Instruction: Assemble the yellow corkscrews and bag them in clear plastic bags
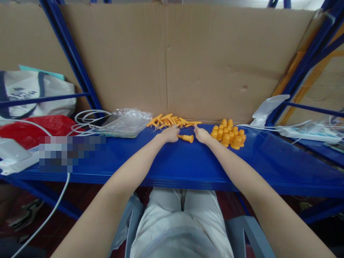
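My left hand (170, 134) is closed at the narrow end of an orange flared piece (187, 138), whose wide end points right. Just behind that hand lies a pile of orange branched plastic pieces (168, 120), with tiny metallic bits (158, 127) among them. My right hand (203, 135) has its fingertips on an orange T-shaped piece (192, 123) at the right end of the pile; the fingers look pinched on it. Beside the right hand stands a cluster of several orange flared, cup-like pieces (231, 134).
The blue table (174, 165) backs onto a cardboard wall (188, 61). Clear plastic bags (126, 123) and white cables (80, 118) lie left, near a red bag (51, 129) and a power strip (21, 159). Another power strip (309, 133) is at the right. Blue posts (73, 53) frame the table.
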`<state>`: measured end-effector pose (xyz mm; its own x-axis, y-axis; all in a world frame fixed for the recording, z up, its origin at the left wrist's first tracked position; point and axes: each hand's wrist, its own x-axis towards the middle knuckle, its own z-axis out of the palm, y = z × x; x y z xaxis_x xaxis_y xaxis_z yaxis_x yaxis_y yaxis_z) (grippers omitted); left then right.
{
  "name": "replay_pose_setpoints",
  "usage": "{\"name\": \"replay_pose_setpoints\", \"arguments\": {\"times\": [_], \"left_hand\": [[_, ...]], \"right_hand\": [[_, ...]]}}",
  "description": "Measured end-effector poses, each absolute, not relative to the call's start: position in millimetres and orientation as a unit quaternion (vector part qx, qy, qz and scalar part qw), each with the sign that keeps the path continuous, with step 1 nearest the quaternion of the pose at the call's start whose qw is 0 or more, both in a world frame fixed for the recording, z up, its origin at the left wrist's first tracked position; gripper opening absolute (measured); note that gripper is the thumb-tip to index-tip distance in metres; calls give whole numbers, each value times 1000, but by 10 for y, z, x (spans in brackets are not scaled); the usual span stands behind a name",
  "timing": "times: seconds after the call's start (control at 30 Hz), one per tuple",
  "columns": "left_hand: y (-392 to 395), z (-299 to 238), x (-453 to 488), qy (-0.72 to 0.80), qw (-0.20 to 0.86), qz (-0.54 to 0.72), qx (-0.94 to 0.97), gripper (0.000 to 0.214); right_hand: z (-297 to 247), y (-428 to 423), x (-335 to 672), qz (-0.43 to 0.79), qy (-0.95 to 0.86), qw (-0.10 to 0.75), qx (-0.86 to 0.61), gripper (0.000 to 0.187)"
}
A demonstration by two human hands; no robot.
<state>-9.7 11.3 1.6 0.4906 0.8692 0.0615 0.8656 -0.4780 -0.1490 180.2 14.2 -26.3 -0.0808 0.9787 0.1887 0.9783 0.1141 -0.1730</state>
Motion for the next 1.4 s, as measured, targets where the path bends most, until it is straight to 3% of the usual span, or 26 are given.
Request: {"name": "replay_pose_setpoints", "arguments": {"times": [0.4,0.73,0.97,1.1,1.2,1.33,1.4], "left_hand": [[96,13,-79,-499,71,-1,-864,38],[112,2,-66,-497,69,-6,-865,37],[143,-38,-64,-497,66,-18,-865,31],[110,-48,-58,-501,65,-58,-861,30],[65,-34,-54,-511,70,-98,-851,31],[57,-19,-54,-524,85,-129,-838,30],[77,-20,-60,-522,87,-131,-838,30]], "right_hand": [[-244,61,1766,-70,-736,146,-657,30],[-262,75,1797,-58,-740,113,-660,42],[-275,52,1785,-45,-731,100,-673,39],[-246,45,1772,-28,-748,166,-642,36],[-217,95,1806,13,-729,263,-631,38],[-194,145,1893,152,-688,410,-580,54],[-180,127,1920,230,-679,443,-538,57]]}}
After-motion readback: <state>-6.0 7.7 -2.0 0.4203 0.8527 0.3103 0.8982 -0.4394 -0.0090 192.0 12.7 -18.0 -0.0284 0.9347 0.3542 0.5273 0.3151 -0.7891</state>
